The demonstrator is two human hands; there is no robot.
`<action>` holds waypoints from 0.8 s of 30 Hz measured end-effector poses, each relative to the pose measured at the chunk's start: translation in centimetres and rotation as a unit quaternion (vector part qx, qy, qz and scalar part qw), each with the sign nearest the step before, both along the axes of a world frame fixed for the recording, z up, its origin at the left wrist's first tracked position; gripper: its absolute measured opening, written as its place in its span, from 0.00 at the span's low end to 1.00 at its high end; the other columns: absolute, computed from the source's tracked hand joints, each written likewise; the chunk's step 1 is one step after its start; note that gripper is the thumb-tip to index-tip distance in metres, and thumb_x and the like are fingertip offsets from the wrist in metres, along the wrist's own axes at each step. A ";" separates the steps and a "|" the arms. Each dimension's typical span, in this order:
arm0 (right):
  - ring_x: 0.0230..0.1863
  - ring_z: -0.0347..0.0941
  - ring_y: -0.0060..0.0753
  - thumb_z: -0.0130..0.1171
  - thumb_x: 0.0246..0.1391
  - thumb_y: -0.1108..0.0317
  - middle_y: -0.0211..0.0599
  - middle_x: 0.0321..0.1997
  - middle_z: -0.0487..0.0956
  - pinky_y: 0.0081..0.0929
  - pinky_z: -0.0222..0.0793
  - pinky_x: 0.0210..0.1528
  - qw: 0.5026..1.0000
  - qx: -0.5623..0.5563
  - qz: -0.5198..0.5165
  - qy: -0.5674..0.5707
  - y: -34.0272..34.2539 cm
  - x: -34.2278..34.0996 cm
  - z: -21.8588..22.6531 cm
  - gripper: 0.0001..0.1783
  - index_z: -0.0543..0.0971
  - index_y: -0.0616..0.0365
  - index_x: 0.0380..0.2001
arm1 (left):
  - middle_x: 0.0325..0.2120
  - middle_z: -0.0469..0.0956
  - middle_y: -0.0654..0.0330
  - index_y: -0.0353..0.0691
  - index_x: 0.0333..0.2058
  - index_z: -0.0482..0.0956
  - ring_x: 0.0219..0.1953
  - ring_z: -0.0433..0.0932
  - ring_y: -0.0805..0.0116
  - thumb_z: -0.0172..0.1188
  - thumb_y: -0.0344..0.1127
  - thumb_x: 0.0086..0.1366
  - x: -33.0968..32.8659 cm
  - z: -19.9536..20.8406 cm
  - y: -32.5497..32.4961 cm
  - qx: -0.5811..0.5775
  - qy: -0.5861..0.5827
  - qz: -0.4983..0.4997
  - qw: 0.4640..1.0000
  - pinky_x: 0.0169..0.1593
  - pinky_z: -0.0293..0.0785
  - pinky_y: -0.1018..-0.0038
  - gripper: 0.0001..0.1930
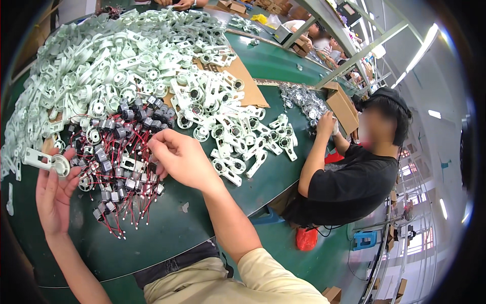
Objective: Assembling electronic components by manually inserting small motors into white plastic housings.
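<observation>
My left hand (54, 195) grips a pale green plastic housing (59, 165), which has a round cup at one end and a slotted handle. It is raised over the left side of a heap of small grey motors (126, 175) with thin red and black wires. At the heap's right edge my right hand (180, 156) has its thumb and fingers bent together among the motors. Whatever those fingertips hold is hidden from me. Beyond the motors rises a large mound of the same pale green housings (121, 58). To the right lies a looser group of housings (255, 134) with dark parts in their round ends.
A flat cardboard sheet (248, 83) lies partly under the housings on the green table (187, 223). At right, a person in black (349, 182) works by clear parts (306, 104) and an open carton (342, 109). Another person's hands (177, 4) show at the far edge.
</observation>
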State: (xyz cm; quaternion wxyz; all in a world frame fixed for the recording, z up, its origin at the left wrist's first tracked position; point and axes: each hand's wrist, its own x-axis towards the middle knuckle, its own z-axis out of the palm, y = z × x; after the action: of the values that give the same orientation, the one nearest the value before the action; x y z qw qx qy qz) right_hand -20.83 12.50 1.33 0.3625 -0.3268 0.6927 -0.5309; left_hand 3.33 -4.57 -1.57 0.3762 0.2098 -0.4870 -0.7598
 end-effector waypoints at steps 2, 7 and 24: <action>0.27 0.77 0.28 0.50 0.61 0.65 0.39 0.30 0.78 0.24 0.76 0.29 0.987 -0.068 0.014 -0.143 -0.2 0.1 -0.3 0.12 0.71 0.65 0.34 | 0.54 0.68 0.46 0.33 0.60 0.58 0.44 0.79 0.63 0.46 0.36 0.71 -0.3 0.4 0.9 0.015 0.040 -0.017 0.999 0.47 0.79 0.75 0.22; 0.30 0.76 0.28 0.50 0.61 0.68 0.39 0.35 0.78 0.24 0.75 0.31 0.970 -0.143 0.008 -0.196 -1.0 1.5 -1.2 0.11 0.72 0.62 0.43 | 0.48 0.73 0.49 0.29 0.58 0.61 0.46 0.77 0.58 0.46 0.35 0.70 -1.2 -0.2 2.7 0.035 0.056 -0.081 0.995 0.48 0.76 0.69 0.22; 0.27 0.70 0.14 0.56 0.58 0.75 0.28 0.27 0.75 0.14 0.65 0.29 0.983 -0.183 0.005 -0.028 -1.0 6.5 -1.5 0.03 0.75 0.62 0.35 | 0.47 0.74 0.51 0.35 0.55 0.61 0.50 0.76 0.60 0.52 0.32 0.68 -3.3 0.2 4.7 0.073 0.047 -0.124 0.989 0.50 0.78 0.63 0.19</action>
State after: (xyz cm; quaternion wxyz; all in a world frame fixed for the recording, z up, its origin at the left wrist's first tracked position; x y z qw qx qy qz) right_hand -14.35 11.51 -0.15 0.3182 -0.3762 0.5718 -0.6560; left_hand -0.01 0.08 -1.35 0.2855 0.1387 -0.4343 -0.8430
